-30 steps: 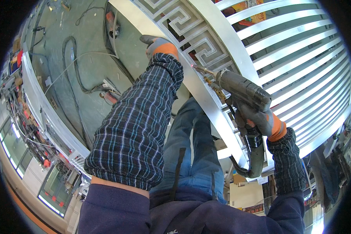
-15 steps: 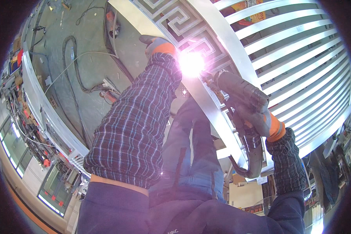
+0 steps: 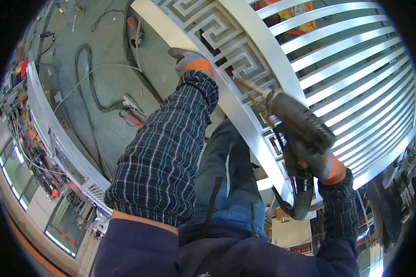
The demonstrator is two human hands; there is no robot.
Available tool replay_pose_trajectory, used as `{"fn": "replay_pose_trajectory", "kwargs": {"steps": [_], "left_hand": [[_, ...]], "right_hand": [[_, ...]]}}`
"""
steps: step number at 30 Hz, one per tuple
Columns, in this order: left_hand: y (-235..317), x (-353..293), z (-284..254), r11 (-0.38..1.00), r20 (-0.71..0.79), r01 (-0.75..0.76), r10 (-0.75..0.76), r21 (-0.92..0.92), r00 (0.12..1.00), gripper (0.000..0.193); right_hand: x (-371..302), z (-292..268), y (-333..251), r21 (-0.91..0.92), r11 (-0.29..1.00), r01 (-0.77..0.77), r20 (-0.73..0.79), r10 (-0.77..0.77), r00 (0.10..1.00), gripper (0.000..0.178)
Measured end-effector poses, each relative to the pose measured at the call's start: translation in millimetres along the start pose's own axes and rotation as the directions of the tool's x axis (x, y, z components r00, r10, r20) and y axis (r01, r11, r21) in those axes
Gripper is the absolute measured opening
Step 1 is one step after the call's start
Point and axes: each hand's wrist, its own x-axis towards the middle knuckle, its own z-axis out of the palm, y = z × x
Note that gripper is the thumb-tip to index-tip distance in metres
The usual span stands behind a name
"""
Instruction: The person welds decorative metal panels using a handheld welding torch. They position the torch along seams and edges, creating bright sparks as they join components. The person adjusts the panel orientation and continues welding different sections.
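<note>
My right hand (image 3: 312, 161), in a grey and orange glove, is closed round a black welding gun (image 3: 300, 117). The gun's copper-coloured nozzle (image 3: 247, 85) points up and left over a silvery metal panel (image 3: 238, 64) with a square fretwork band. No arc burns at its tip. My left hand (image 3: 194, 63), gloved alike, grips the panel's left edge just beyond the nozzle. One of its fingers sticks out to the left, while the others are mostly hidden. Dark checked sleeve covers (image 3: 159, 152) wrap both forearms.
Curved slats (image 3: 356, 64) of the panel spread to the right. A thick black hose (image 3: 298, 207) hangs below the gun. Cables (image 3: 90, 92) and orange power tools (image 3: 133, 117) lie on the floor at left. Another white metal frame (image 3: 55, 129) stands farther left.
The bright welding arc has gone out. My right hand has drawn the gun slightly down and right, off the spot where it burned. My left hand has barely moved.
</note>
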Motion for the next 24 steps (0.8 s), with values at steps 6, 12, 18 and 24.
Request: {"fn": "replay_pose_trajectory", "kwargs": {"steps": [6, 12, 18, 24], "left_hand": [[6.6, 71.1, 58.3, 0.810, 0.033, 0.273, -0.300, -0.520, 0.953, 0.060], [-2.4, -20.7, -10.0, -0.252, 0.346, 0.265, -0.369, -0.931, 0.862, 0.091], [-10.0, -34.2, -19.6, -0.374, 0.372, 0.204, -0.459, -0.905, 0.807, 0.089], [-4.4, -35.9, -23.4, -0.331, 0.359, 0.210, -0.500, -0.920, 0.788, 0.063]], "right_hand": [[59.0, 35.5, -70.7, -0.061, 0.998, 0.017, 0.024, -0.015, 1.000, 0.057], [101.0, 34.5, -49.0, 0.038, 0.995, -0.087, 0.019, 0.086, 0.996, 0.047], [128.1, 30.3, -43.9, -0.009, 0.996, -0.085, 0.073, 0.085, 0.994, 0.037], [137.5, 38.7, -44.4, -0.110, 0.993, -0.054, -0.026, 0.052, 0.998, 0.036]]}}
